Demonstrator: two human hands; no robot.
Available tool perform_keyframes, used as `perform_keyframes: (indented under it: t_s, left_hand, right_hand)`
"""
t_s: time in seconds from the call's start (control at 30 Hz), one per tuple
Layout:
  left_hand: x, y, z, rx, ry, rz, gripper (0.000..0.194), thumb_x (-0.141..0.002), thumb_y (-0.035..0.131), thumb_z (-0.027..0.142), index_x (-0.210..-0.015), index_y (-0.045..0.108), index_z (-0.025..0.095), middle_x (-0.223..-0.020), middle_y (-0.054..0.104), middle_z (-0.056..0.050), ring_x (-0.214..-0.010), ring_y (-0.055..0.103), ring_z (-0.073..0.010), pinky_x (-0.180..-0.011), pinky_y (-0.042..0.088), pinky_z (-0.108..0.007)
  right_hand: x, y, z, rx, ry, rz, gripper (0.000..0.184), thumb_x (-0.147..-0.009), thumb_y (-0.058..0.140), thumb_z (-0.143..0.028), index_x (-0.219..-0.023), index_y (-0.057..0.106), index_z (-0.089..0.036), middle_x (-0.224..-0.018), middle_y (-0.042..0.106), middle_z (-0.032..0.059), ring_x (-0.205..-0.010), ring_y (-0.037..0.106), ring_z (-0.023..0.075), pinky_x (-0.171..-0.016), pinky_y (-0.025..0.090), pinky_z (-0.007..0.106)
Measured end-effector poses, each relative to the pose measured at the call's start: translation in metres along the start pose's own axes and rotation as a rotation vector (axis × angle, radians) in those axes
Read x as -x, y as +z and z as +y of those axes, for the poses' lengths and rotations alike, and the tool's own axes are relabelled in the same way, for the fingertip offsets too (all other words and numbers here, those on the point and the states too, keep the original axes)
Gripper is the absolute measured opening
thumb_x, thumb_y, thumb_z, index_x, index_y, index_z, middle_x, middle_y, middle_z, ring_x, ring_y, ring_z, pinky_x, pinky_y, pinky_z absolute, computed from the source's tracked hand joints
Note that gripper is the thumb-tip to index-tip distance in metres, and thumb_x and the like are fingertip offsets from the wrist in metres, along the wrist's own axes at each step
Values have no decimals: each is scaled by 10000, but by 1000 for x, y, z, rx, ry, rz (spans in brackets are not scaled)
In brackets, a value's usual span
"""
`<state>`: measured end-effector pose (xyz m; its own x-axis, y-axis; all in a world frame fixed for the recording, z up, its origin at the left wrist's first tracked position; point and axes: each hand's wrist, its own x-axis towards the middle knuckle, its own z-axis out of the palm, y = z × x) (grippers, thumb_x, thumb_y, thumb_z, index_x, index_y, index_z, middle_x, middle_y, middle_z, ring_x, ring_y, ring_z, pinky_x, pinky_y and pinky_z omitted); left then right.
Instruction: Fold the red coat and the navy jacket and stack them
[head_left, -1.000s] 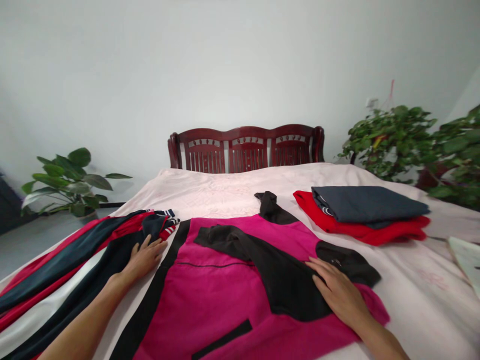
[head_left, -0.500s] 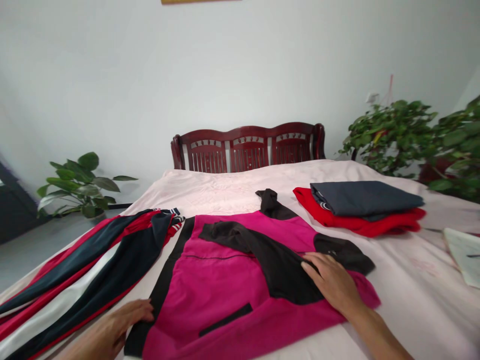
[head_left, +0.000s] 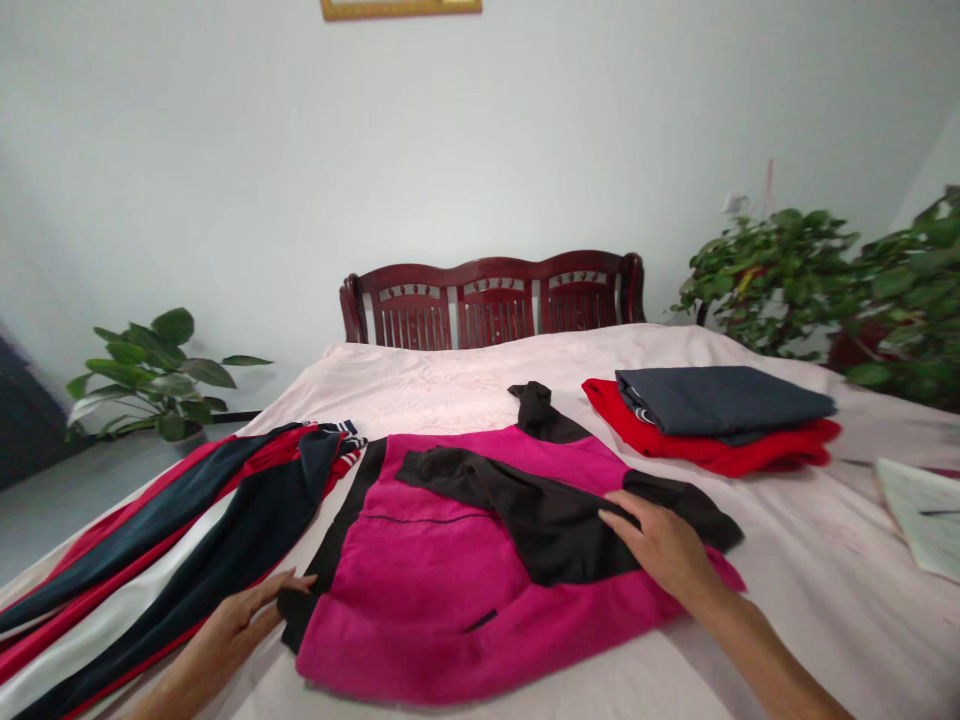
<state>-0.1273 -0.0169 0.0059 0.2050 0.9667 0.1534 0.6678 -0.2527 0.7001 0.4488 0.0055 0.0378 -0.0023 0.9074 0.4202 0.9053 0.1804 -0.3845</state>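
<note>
A magenta and black jacket (head_left: pixel 420 560) lies on the bed, one black sleeve laid across its body. At its black hem on the left, my left hand (head_left: pixel 244 625) pinches the cloth near the front corner. My right hand (head_left: pixel 664 545) grips the jacket at the black shoulder part, its fingertips partly hidden by the fabric. Between the two hands the near side is raised and turned inward, covering much of the black pocket strip (head_left: pixel 480 621).
Striped navy, red and white clothing (head_left: pixel 247 530) lies along the left. Behind my right hand sits a folded stack of dark grey cloth (head_left: pixel 727 398) on red cloth (head_left: pixel 780 448). A pale booklet-like item (head_left: pixel 919 510) lies at far right. Beyond the bedsheet (head_left: pixel 450 390) stands a wooden headboard (head_left: pixel 491 290).
The jacket's near edge has come up and inward, away from me, with both hands on it. The pocket strip is now mostly covered. The view has tilted slightly upward.
</note>
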Motion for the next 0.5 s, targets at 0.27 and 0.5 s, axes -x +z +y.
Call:
perform_keyframes:
  t_s: [0.27,0.5]
  left_hand:
    - [-76,16,19,-48,-219,330,386,-750,548,559,-865,690,219,-900,765,-36,-940,696,-267,-829,560,-312]
    - [-100,24,17,-168,-295,265,254,-751,567,463,-745,681,236,-768,752,-44,-856,721,-273,-726,548,-310]
  right_hand:
    - [-60,-19,14,202,226,143,402,-956,411,-497,-1159,668,-265,-1065,744,75,-934,702,279,-735,495,345]
    - [-70,19,47,359,356,-229,413,-978,344,-490,-1108,657,-253,-1038,733,104,-925,697,289,-753,485,385]
